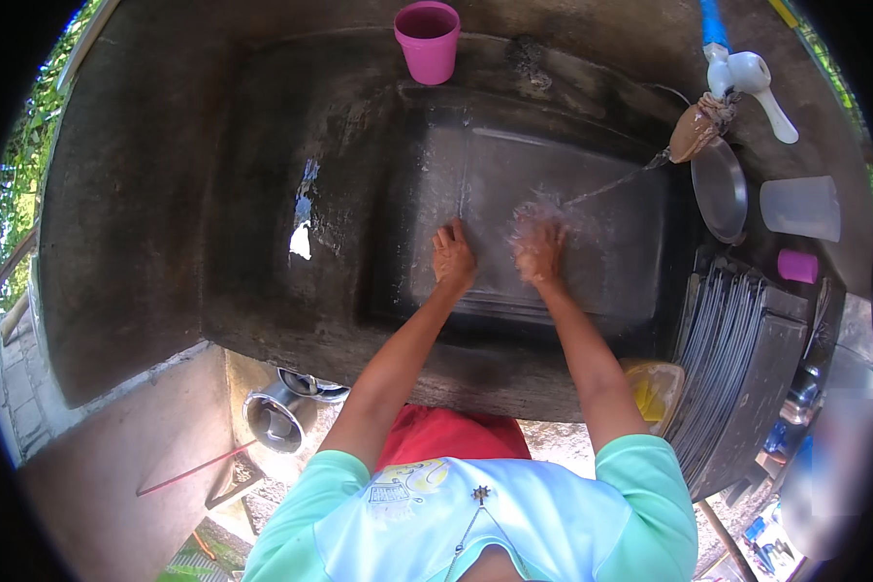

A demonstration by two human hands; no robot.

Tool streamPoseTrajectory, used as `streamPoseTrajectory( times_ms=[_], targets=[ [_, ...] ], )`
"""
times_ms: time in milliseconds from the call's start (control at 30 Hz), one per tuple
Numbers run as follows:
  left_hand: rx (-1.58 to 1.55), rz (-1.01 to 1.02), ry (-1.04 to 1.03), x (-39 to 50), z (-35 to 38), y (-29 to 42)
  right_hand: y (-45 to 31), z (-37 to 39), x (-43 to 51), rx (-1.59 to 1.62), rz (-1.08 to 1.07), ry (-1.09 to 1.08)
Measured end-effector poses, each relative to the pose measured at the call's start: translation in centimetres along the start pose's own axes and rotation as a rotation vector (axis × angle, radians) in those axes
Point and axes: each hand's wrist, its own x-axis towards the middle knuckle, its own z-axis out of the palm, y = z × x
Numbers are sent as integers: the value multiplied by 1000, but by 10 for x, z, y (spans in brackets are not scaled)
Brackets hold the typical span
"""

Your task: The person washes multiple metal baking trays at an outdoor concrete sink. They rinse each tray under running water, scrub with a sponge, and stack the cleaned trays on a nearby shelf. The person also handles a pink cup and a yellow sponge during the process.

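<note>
In the deep, dark sink basin point(378, 218) lies a broad, flat rectangular tray point(611, 269), grey and wet; its material is unclear. My left hand point(453, 258) has its fingers curled at the tray's left edge. Over the middle of the tray is my right hand point(540, 258), its fingers blurred by splashing water point(542, 214), so whether it holds anything is hidden. A thin water stream point(615, 183) runs onto it from a white plastic tap point(735, 76), whose outlet is wrapped in a wet brown cloth point(695, 132).
A pink plastic cup point(429, 47) stands on the far ledge. To the right are a round metal pan point(719, 190), a translucent container point(800, 207), a small pink cup point(798, 266), a wire rack point(727, 349) and a yellow item point(651, 393). Metal pots point(280, 422) sit below left.
</note>
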Motion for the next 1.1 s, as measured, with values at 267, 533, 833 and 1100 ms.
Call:
streamPoseTrajectory(
  times_ms=[267, 533, 833, 1100],
  targets=[
    [-459, -177, -195, 40, -13, -6, 101, 36, 18, -47, 482, 119],
    [-236, -82, -214, 78, 7, -2, -88, -5, 5, 397, -314, 445],
    [-1176, -45, -206, -1, -53, -5, 42, -15, -132, 1363, 1408, 524],
    [-1297, 230, -43, -73, -155, 19, 62, -18, -132, 2090, 1372, 288]
  ],
)
